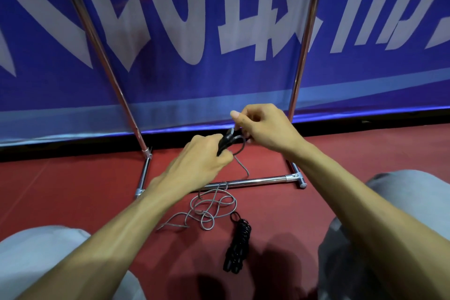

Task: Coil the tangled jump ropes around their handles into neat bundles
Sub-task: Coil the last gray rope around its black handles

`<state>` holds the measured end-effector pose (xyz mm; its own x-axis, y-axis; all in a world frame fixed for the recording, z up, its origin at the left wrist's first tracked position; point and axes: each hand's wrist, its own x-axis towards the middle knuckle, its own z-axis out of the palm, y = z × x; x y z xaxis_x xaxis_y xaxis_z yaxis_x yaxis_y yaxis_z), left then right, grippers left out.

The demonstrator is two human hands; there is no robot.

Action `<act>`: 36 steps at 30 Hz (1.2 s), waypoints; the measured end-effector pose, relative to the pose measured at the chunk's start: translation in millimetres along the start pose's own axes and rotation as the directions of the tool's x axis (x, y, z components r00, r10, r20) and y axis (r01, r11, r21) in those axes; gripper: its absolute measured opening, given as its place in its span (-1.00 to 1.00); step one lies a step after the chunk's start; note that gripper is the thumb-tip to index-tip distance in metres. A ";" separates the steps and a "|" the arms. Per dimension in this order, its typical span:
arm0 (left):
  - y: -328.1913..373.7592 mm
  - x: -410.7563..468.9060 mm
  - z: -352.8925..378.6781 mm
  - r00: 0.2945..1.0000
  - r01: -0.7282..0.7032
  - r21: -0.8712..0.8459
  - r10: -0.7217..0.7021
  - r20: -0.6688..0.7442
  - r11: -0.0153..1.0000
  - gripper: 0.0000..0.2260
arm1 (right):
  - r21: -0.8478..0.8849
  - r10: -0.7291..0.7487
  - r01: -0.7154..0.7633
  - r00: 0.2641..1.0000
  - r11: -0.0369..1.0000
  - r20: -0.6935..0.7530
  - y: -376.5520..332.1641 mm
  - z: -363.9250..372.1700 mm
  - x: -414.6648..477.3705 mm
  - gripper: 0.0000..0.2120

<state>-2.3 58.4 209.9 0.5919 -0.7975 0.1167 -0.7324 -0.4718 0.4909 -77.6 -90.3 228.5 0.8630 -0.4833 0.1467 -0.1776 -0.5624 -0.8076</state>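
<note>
My left hand (pixel 201 162) grips a pair of black jump-rope handles (pixel 225 142), held above the red floor. My right hand (pixel 261 128) pinches the grey rope close to the handles' upper end, where one loop curls round them. From there the grey rope (pixel 211 207) hangs down, crosses the metal bar and lies in a loose tangle on the floor. A second jump rope (pixel 237 243), black, lies wound into a tight bundle on the floor just right of that tangle.
A chrome rack frame (pixel 258 181) stands in front of me, with two uprights and a floor bar. Behind it hangs a blue banner (pixel 219 31) with white lettering. My knees in grey trousers (pixel 389 226) flank the red floor (pixel 73 190).
</note>
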 end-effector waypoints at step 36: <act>2.5 5.3 3.4 0.960 0.105 -0.119 -0.132 -0.246 0.987 -0.58 | 0.792 0.130 -0.164 0.986 0.588 0.108 -17.7 -13.6 -3.1 -0.58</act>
<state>-2.1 51.8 208.9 0.7479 -0.6111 0.2593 -0.6207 -0.5052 0.5996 -83.6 -88.0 250.1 0.8787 -0.4769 -0.0217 0.1284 0.2799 -0.9514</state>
